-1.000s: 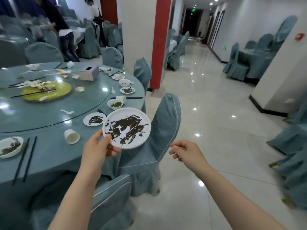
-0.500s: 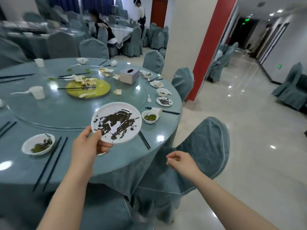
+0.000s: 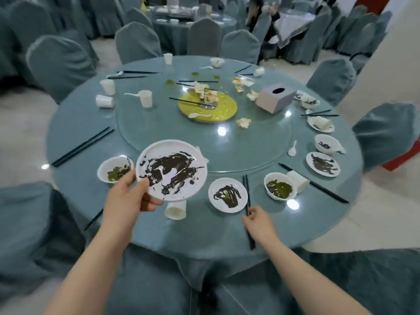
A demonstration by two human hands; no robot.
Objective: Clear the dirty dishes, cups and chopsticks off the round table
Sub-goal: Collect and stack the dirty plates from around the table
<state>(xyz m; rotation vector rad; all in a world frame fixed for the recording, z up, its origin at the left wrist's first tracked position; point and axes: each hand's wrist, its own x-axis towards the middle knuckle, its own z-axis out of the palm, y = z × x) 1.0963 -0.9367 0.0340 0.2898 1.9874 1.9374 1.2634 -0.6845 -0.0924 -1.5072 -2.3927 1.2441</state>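
Two hands: left hand (image 3: 127, 198) pinches dirty plate's (image 3: 171, 170) rim; right hand (image 3: 259, 223) grips chopsticks (image 3: 247, 196) near table edge (image 3: 227, 264).

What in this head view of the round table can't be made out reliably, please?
- Tipped cup: its upper part is hidden behind the held plate.
- Right hand: whether its fingers pinch the chopsticks is unclear.
- Far table's dishes: too small and blurred.

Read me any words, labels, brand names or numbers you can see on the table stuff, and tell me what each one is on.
None can be read.
The tissue box shows plain sides, no print.
The plate in the left hand carries only dark sauce smears.
The cups are blank white.
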